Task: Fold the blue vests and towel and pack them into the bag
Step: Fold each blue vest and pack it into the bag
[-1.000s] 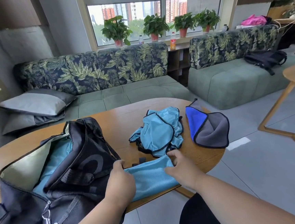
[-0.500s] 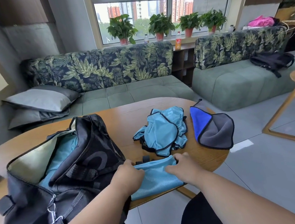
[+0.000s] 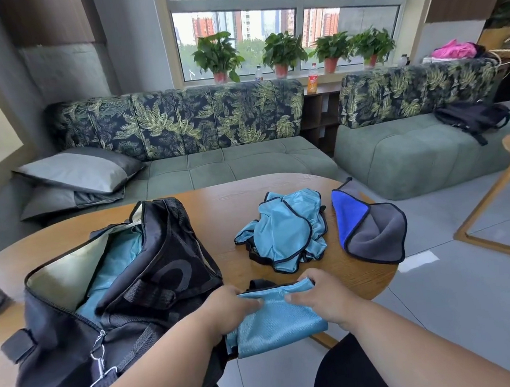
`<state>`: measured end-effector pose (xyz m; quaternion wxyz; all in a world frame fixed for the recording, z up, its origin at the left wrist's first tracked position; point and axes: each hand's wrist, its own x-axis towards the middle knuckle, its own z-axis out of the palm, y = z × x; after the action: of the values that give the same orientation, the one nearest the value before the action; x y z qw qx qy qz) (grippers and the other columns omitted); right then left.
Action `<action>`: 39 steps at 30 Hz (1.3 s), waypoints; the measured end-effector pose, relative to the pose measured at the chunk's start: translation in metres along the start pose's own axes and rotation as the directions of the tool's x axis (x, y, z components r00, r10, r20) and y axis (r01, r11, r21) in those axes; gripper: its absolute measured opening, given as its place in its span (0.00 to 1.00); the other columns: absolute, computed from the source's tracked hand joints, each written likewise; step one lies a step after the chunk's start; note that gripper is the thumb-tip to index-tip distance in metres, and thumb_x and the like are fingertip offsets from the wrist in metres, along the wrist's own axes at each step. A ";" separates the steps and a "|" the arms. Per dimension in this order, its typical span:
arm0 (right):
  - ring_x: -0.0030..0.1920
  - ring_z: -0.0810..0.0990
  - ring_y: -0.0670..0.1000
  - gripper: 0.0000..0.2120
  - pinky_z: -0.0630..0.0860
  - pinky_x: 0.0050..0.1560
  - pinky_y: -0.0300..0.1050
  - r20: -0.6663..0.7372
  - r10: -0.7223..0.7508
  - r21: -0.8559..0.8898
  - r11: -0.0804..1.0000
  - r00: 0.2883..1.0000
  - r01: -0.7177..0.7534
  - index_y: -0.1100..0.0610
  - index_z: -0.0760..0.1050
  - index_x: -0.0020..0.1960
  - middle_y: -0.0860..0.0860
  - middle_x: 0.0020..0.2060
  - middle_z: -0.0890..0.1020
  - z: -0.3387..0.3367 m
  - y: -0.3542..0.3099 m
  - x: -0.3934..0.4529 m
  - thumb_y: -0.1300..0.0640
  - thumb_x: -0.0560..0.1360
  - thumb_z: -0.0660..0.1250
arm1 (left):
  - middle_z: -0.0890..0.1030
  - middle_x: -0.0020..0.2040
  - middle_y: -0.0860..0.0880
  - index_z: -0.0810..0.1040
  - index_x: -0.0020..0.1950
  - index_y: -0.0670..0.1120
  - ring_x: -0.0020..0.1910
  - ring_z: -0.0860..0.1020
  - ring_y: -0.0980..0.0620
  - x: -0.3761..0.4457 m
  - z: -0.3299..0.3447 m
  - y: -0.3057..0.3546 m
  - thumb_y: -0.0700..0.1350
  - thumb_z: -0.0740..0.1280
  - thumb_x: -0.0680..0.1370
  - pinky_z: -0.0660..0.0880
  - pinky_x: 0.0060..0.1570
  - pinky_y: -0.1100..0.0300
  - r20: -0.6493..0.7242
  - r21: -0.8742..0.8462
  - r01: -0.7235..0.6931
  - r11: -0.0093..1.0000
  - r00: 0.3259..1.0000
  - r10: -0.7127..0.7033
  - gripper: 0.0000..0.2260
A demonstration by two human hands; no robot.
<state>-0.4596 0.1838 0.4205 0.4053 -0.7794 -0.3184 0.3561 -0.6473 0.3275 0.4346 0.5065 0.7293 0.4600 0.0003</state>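
Hands [image 3: 276,305] gripping folded vest [image 3: 274,321], table edge

bare table [image 3: 226,226] between bag [image 3: 150,282] and crumpled vest [image 3: 285,234], towel [image 3: 374,232] just beside

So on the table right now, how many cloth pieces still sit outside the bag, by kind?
Folded blue vest, gripped by left hand and right hand: 1
Crumpled blue vest pile, number of vests unclear: 1
Blue and grey towel: 1
Total: 3

Vest [image 3: 277,318] shiny cloth; towel [image 3: 374,232] matt fleece; table [image 3: 226,202] wood.
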 end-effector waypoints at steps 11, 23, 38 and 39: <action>0.41 0.83 0.48 0.20 0.79 0.42 0.46 0.057 0.014 -0.077 0.997 0.998 -0.009 0.51 0.75 0.53 0.51 0.44 0.85 -0.003 0.004 -0.002 0.51 0.69 0.82 | 0.81 0.55 0.53 0.72 0.70 0.50 0.43 0.80 0.59 -0.007 0.008 0.001 0.42 0.76 0.76 0.74 0.33 0.71 -0.060 -0.018 -0.060 0.998 0.997 0.058 0.24; 0.56 0.87 0.49 0.17 0.82 0.57 0.44 0.371 0.054 -0.036 0.998 0.927 -0.044 0.52 0.82 0.62 0.48 0.54 0.88 -0.012 -0.036 -0.013 0.52 0.75 0.78 | 0.85 0.53 0.51 0.70 0.77 0.57 0.37 0.83 0.58 -0.044 -0.026 0.017 0.36 0.75 0.76 0.78 0.39 0.62 -0.086 -0.103 -0.356 0.929 0.934 0.348 0.33; 0.60 0.84 0.55 0.21 0.80 0.62 0.50 0.634 -0.135 0.129 0.989 0.762 0.068 0.56 0.80 0.66 0.58 0.63 0.85 0.033 -0.123 -0.024 0.57 0.74 0.77 | 0.85 0.50 0.49 0.77 0.68 0.61 0.43 0.79 0.50 -0.103 -0.112 0.019 0.35 0.73 0.76 0.75 0.46 0.54 -0.146 -0.045 -0.459 0.887 0.882 0.449 0.28; 0.58 0.85 0.54 0.20 0.80 0.59 0.48 0.604 -0.142 0.126 0.989 0.784 0.082 0.57 0.80 0.65 0.57 0.59 0.86 0.039 -0.128 -0.026 0.57 0.74 0.77 | 0.84 0.51 0.51 0.78 0.68 0.61 0.43 0.80 0.48 -0.104 -0.115 0.015 0.34 0.73 0.76 0.76 0.47 0.55 -0.187 -0.052 -0.463 0.885 0.875 0.447 0.28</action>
<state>-0.5320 0.2385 0.5216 0.3367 -0.5826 -0.4612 0.5783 -0.7507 0.3414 0.5498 0.4854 0.7894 0.3162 0.2033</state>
